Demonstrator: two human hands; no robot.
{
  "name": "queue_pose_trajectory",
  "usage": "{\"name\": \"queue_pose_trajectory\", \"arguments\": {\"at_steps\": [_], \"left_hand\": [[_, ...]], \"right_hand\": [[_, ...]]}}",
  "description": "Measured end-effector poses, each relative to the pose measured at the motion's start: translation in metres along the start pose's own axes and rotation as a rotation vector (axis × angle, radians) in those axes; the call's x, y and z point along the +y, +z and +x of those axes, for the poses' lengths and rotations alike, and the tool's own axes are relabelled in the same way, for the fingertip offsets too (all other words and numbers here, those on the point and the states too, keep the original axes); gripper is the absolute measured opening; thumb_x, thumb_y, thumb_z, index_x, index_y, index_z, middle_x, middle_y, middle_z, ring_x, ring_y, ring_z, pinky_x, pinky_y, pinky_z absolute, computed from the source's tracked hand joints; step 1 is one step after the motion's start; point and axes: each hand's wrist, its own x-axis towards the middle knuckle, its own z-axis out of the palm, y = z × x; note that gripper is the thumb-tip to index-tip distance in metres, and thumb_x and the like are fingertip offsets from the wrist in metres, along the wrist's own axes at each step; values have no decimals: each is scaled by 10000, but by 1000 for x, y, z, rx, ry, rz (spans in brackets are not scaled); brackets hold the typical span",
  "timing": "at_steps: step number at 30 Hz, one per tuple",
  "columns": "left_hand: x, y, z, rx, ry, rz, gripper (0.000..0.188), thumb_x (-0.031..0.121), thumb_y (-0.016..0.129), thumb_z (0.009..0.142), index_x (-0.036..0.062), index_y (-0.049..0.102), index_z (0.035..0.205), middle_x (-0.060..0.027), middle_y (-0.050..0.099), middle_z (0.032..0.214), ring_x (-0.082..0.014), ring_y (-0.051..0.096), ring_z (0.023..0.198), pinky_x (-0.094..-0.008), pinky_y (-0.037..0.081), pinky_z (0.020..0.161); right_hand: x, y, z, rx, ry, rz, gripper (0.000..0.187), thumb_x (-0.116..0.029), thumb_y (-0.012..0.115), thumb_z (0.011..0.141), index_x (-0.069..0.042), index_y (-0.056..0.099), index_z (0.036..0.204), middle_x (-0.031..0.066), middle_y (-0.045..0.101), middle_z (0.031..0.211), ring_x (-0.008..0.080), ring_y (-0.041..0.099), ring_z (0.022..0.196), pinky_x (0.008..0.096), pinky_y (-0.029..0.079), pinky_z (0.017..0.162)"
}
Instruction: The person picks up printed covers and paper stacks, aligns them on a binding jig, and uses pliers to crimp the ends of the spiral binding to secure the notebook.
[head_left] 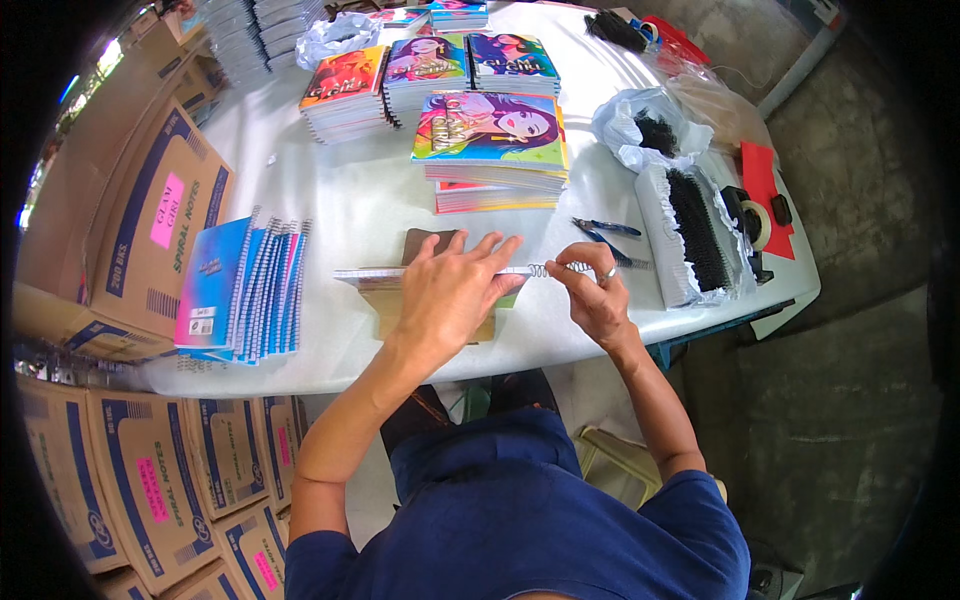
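Observation:
In front of me an unbound notebook [368, 273] stands on edge, its punched edge facing up. My left hand [442, 298] grips it, fingers over the far side and thumb on the near side. My right hand [597, 300] pinches a wire spiral coil [540, 269] at the notebook's right end. Whether the coil runs through any holes is too small to tell. A brown board [420, 241] lies beneath, partly hidden by my left hand. Blue-handled cutting pliers [612, 228] rest just beyond my right hand.
Bound blue-pink notebooks [245, 290] pile up at the left, near cartons [160, 220]. Colourful notebook stacks [490, 130] stand ahead. A paper-lined box of black coils [697, 240] sits right, with a tape roll [757, 225] beside it. More cartons [145, 480] stand below the table at left.

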Motion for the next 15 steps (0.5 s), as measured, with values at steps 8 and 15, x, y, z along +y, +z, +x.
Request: {"name": "queue_pose_trajectory", "arguments": {"at_steps": [8, 15], "left_hand": [[5, 2, -4, 35, 9, 8, 484, 341, 632, 876, 158, 554, 1317, -50, 626, 1257, -321, 580, 1158, -476, 419, 1000], [5, -1, -4, 6, 10, -12, 486, 314, 640, 875, 161, 544, 1326, -54, 612, 1280, -327, 580, 1159, -475, 431, 989]], "right_hand": [[-28, -27, 31, -312, 166, 46, 221, -29, 666, 801, -58, 600, 1011, 84, 598, 872, 272, 621, 752, 374, 484, 632], [-23, -23, 29, -375, 217, 96, 178, -64, 671, 825, -60, 582, 979, 94, 595, 874, 289, 618, 738, 399, 484, 629]]}}
